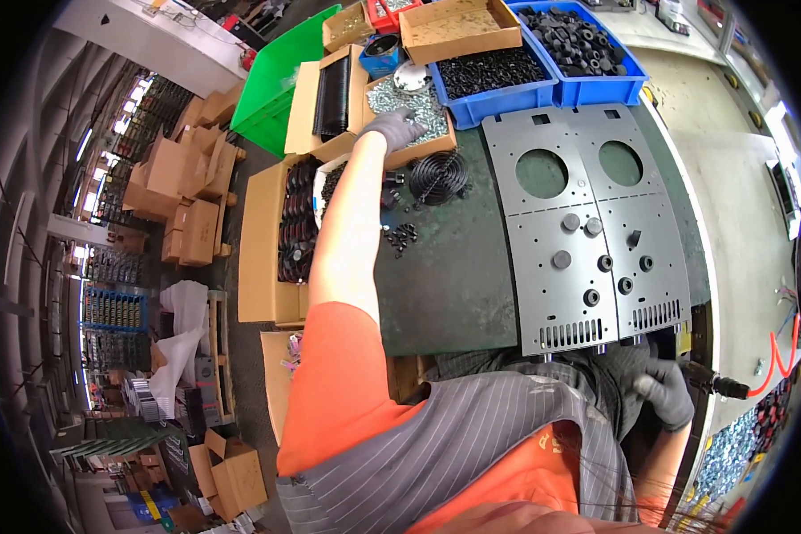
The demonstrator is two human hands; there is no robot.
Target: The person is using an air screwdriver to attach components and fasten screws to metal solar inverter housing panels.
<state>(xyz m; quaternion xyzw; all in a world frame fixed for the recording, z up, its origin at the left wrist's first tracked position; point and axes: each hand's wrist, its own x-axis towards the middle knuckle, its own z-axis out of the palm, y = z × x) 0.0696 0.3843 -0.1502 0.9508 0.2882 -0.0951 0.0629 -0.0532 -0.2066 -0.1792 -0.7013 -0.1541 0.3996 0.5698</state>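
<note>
My left hand [395,130], in a grey glove, reaches into a cardboard box of small silver screws [425,114]; its fingers are curled at the screws, and what they hold is hidden. Low at the right, my gloved right hand [666,393] is closed beside the table's front edge, its contents not visible. Two grey perforated metal panels [556,311] lie side by side on the dark green table [454,294]. On them sit several black rubber feet [592,297] and round grey pieces [562,259]. A round black fan guard [438,178] lies near my left forearm.
Blue bins [498,105] of small black parts stand at the back, beside a green bin [271,107]. Cardboard boxes [262,240] of black parts line the left side. A black-tipped tool [719,383] with a red hose lies at the right. Small black pieces [400,237] are scattered mid-table.
</note>
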